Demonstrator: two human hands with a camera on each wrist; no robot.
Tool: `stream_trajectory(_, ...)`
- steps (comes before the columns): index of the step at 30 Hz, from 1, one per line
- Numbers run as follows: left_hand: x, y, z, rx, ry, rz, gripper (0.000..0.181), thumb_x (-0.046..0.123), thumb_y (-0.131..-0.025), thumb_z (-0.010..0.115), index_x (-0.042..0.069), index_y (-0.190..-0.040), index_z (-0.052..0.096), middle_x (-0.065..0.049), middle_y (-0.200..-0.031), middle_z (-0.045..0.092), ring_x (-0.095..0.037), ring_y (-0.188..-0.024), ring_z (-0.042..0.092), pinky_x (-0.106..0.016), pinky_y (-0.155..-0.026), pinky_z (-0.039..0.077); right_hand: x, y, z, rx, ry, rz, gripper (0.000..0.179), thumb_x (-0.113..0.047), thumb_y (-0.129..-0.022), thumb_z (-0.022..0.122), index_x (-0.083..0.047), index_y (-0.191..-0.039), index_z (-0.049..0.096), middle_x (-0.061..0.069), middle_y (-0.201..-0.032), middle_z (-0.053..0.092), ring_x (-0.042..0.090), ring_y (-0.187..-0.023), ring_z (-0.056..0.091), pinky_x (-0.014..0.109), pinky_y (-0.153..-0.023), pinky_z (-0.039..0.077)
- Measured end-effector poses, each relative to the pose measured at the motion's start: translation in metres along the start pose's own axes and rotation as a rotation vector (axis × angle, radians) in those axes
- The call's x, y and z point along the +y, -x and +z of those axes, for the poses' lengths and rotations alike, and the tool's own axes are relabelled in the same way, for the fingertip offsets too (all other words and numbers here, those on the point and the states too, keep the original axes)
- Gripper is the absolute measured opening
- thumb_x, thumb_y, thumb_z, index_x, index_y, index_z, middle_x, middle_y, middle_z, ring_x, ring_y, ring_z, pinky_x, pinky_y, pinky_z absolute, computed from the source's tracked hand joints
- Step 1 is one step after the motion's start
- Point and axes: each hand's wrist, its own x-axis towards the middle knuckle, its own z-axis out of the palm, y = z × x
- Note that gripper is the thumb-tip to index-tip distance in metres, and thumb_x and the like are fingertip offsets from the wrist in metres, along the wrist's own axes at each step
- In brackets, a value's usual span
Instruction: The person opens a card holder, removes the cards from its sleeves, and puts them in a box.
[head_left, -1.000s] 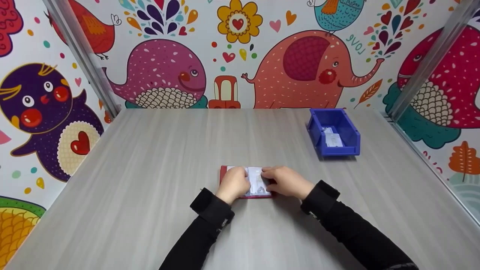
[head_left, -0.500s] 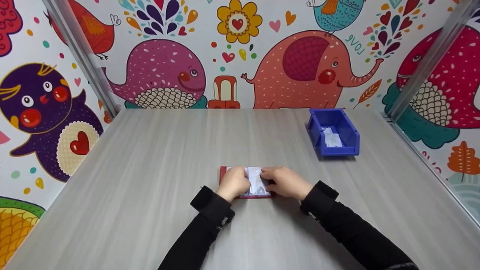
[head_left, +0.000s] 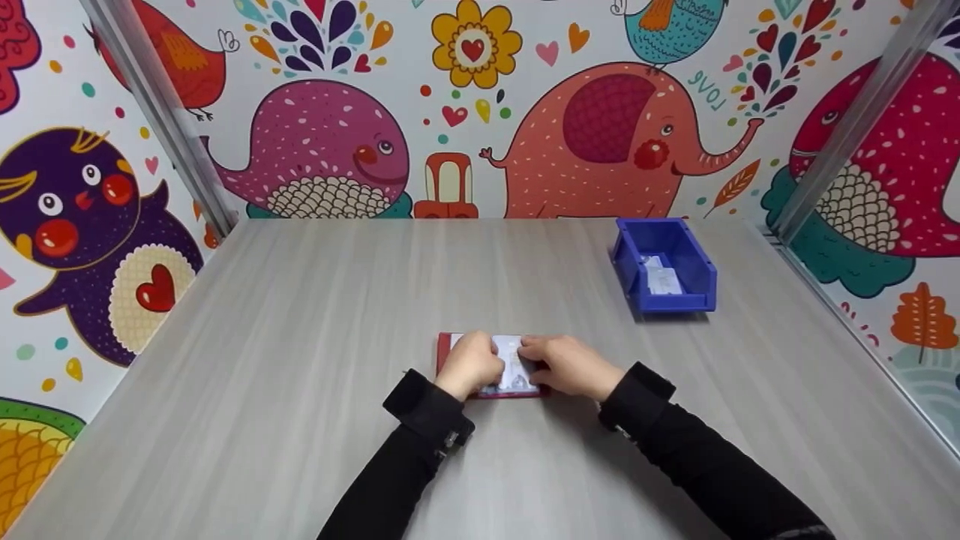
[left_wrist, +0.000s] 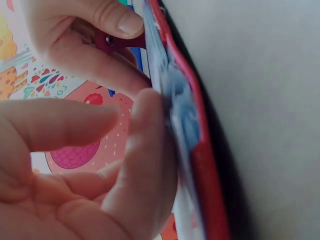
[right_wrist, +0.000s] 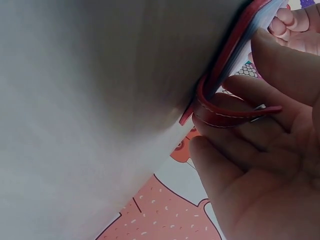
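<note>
A red card holder (head_left: 444, 349) lies open on the table in front of the person, its clear sleeves (left_wrist: 165, 75) facing up. In the head view my left hand (head_left: 470, 365) covers the left part of the sleeves. Its fingers press along the sleeve surface in the left wrist view, with the thumb standing a little off them. My right hand (head_left: 574, 365) grips the holder's right edge, thumb (right_wrist: 270, 47) on top of the sleeves. Beside those fingers, a red strap (right_wrist: 225, 116) with a metal snap curves out from the edge.
A blue bin (head_left: 679, 302) stands at the back right of the table (head_left: 315, 300), with white cards (head_left: 663, 280) inside. Printed wall panels (head_left: 480, 120) with cartoon animals enclose the back and sides.
My left hand has shifted slightly right over the sleeves. My right hand keeps its grip on the right edge. The head view has drifted a little.
</note>
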Motion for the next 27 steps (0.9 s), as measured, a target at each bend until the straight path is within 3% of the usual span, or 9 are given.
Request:
stream_trajectory(17, -0.0038, 0.0000, -0.0014, 0.026, -0.016, -0.011, 0.036, -0.009, -0.067, 0.054, 0.016, -0.051, 0.033, 0.004, -0.052, 0.029, -0.015, -0.050, 0.031, -0.025, -0.047, 0.023, 0.0018, 0.0000, -0.0010, -0.016, -0.013, 0.008, 0.040, -0.002, -0.082, 0.076, 0.006, -0.120, 0.067, 0.027, -0.128, 0.060, 0.039, -0.118, 0.058, 0.048, -0.099, 0.046)
stream_trajectory(27, -0.0021, 0.0005, -0.0016, 0.045, -0.068, 0.005, 0.039, -0.008, -0.068, 0.056, 0.016, -0.051, 0.029, 0.004, -0.054, 0.026, -0.016, -0.054, 0.028, -0.027, -0.049, 0.020, 0.0067, 0.0036, -0.0057, -0.091, -0.070, 0.015, 0.050, -0.004, -0.082, 0.076, 0.008, -0.128, 0.061, 0.028, -0.135, 0.054, 0.039, -0.126, 0.052, 0.047, -0.103, 0.042)
